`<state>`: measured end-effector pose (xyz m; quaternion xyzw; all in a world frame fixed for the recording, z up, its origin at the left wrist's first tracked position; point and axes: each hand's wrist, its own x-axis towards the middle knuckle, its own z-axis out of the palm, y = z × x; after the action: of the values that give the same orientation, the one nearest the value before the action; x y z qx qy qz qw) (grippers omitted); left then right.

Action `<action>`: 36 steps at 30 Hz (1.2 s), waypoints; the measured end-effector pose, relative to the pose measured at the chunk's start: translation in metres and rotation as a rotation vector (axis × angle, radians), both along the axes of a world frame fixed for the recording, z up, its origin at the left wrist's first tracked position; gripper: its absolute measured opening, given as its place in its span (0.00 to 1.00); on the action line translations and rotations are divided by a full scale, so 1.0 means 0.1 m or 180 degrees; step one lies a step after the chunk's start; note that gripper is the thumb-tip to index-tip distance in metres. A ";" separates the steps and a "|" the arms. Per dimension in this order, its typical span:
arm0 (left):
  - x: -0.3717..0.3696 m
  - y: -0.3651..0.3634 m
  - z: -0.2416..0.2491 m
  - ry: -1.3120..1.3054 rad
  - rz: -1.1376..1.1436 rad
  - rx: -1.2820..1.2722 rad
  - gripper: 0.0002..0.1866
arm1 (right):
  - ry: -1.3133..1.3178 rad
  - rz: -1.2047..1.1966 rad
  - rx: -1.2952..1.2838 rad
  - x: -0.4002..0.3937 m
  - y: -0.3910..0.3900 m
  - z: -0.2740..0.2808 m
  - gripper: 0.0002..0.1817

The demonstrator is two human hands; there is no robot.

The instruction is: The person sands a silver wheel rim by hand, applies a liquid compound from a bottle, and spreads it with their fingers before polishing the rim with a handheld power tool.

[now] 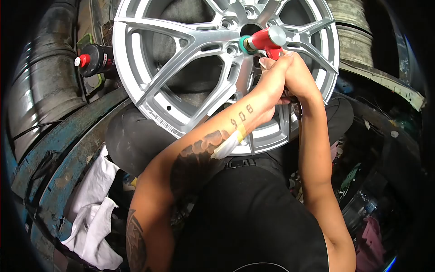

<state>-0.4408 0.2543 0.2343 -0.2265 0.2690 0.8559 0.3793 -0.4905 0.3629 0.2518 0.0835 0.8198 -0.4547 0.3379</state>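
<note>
A silver multi-spoke alloy wheel (210, 34) rests across my lap, tilted toward me. At its hub is a red air polisher (267, 38) with a round silver head cap and a small green pad, which is against or very close to the metal beside the center bore. My left hand (273, 84) and my right hand (299, 75) overlap around the polisher's handle, fingers closed. Most of the handle and several fingers are hidden behind the hands. A white and yellow strip (230, 143) shows along my left forearm.
A black bottle with a red cap (95, 60) stands left of the wheel. White cloth (97, 222) hangs at lower left near a worn blue metal rim (68, 181). Large metal barrels (50, 63) sit at left. A pink cloth (369, 242) and clutter lie at lower right.
</note>
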 end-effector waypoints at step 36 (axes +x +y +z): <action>0.81 -0.06 0.71 -0.0766 0.0497 0.0317 0.43 | -0.0390 0.1298 0.0567 0.53 -0.25 0.78 0.13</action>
<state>-0.3598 0.2484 0.3055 -0.3286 0.1603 0.8617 0.3519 -0.4375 0.3382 0.3294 -0.0269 0.8346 -0.2969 0.4633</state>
